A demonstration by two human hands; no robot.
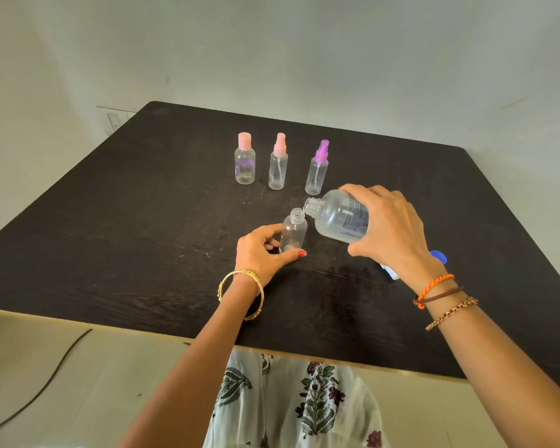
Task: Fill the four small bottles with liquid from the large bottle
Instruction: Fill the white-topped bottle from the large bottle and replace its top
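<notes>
My left hand (262, 251) grips the base of an uncapped small clear bottle (293, 232), which stands upright on the dark table (126, 227). My right hand (389, 226) holds the large clear bottle (338, 218) tilted left, its open neck just above and beside the small bottle's mouth. Three more small bottles stand in a row behind: one with a pink flat cap (245, 158), one with a pink spray top (278, 161), and one with a purple spray top (317, 167).
A blue cap (438, 255) and a whitish object (389, 271) lie on the table behind my right wrist, partly hidden. The table's near edge runs in front of my body. A black cable (46, 383) lies on the floor at the left.
</notes>
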